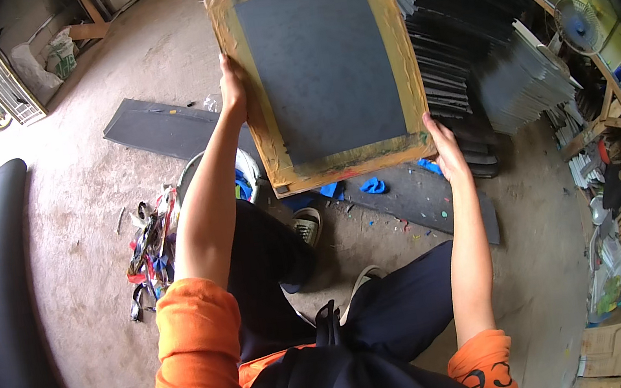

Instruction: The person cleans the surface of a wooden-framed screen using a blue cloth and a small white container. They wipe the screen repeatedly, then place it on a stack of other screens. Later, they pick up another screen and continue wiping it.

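Both my arms reach forward, holding up a screen-printing frame (324, 65) between them. It has a dark grey middle and a wide yellowish-brown border, smeared and crusted along the edges. My left hand (232, 90) is closed on its left side, with the thumb along the edge. At the lower right corner, my right hand (444, 147) grips it, thumb up against the side. The fingers behind the frame are hidden. Below the frame, a white bucket (248, 155) with something blue in it is partly covered by my left forearm.
Beneath the frame lies a long dark board (158, 128) with blue scraps (373, 185) and coloured bits. Tangled strips (150, 252) hang beside the bucket. Tall stacks of dark sheets (451, 7) stand at right, near a fan (579, 25). A black roll (2, 285) lies far left.
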Demonstrator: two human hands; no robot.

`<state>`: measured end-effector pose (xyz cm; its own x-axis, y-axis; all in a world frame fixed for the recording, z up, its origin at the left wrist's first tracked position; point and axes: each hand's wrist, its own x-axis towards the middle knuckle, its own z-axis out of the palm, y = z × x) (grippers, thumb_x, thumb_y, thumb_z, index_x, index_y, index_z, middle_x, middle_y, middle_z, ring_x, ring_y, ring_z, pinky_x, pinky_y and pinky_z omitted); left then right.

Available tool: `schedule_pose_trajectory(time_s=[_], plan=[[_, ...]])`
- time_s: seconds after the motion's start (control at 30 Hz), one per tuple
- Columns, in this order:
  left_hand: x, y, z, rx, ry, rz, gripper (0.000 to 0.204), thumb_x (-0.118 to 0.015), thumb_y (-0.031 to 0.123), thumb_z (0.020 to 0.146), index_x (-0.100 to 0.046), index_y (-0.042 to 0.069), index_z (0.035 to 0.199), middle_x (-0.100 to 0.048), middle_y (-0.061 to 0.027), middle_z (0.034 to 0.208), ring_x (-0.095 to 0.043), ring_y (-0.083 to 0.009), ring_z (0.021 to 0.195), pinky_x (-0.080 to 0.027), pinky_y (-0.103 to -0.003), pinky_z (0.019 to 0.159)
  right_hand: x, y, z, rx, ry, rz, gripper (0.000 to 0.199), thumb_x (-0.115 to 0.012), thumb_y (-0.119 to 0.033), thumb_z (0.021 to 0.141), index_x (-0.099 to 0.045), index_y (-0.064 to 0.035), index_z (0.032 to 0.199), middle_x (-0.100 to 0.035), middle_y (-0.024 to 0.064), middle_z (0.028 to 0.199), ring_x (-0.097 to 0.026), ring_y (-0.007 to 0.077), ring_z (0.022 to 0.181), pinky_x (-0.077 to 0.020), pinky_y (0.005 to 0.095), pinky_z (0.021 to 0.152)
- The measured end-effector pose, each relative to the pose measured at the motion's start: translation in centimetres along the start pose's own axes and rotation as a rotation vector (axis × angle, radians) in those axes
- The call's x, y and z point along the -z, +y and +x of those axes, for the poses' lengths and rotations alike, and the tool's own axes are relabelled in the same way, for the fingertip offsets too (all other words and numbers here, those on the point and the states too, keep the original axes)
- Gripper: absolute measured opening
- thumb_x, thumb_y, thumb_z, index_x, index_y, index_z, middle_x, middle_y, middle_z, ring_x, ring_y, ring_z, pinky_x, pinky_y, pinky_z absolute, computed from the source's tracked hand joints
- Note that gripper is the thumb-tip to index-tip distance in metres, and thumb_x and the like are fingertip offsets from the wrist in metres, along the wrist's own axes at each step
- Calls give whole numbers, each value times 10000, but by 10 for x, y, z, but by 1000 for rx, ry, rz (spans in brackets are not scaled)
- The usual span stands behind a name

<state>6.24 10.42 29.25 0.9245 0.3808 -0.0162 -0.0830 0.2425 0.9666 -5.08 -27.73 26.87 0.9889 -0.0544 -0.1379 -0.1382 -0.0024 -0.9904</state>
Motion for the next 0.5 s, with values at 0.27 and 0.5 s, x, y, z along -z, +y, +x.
schedule_pose_trajectory(time_s=[0.27,0.5], plan=[[6,-50,7,199,-16,-90,817,-295,665,816,-383,-8,1270,-443,-192,1240,-446,-291,1122,-351,-377,941,0,-6,-9,211,170,-166,449,-570,-407,838,-617,27,945,-575,12,855,-479,88,811,-372,218,772],[-24,-25,-16,0,4,-89,768,-312,646,832,-457,-17,1191,-506,-143,1126,-475,-222,1018,-372,-330,879,20,-1,-14,241,214,-134,516,-564,-388,843,-552,51,1113,-593,78,1047,-512,118,985,-363,239,878]])
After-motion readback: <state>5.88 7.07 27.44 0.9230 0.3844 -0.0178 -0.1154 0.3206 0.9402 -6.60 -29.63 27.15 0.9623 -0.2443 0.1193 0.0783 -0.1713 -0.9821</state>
